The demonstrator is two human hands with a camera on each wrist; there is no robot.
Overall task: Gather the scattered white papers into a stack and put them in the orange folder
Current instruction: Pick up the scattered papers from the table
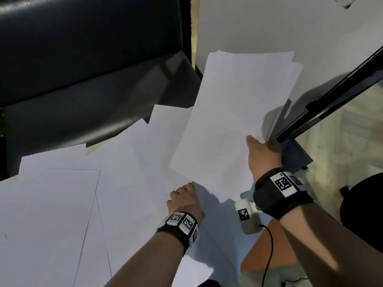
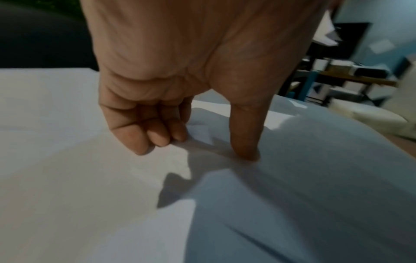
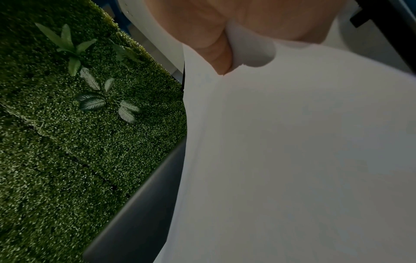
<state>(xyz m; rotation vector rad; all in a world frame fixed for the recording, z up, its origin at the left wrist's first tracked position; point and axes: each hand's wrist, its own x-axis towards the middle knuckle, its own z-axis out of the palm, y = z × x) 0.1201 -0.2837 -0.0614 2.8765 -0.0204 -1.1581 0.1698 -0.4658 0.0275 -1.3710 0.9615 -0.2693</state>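
My right hand (image 1: 262, 142) grips a stack of white papers (image 1: 234, 121) by its near right edge and holds it tilted up above the table. In the right wrist view its thumb (image 3: 216, 53) lies on the stack (image 3: 292, 160). My left hand (image 1: 182, 195) is down on the loose sheets (image 1: 124, 162) that overlap across the table. Its fingers (image 2: 157, 137) are curled and its thumb (image 2: 245, 151) presses a sheet (image 2: 315, 178), which bulges up between them. A strip of the orange folder (image 1: 261, 249) shows under the papers at the near right.
A black leather seat (image 1: 83, 59) runs behind the table on the left. A white wall (image 1: 269, 21) is at the back, and a black frame with glass (image 1: 331, 96) is on the right. A dark grey item (image 1: 294, 156) lies beside my right wrist.
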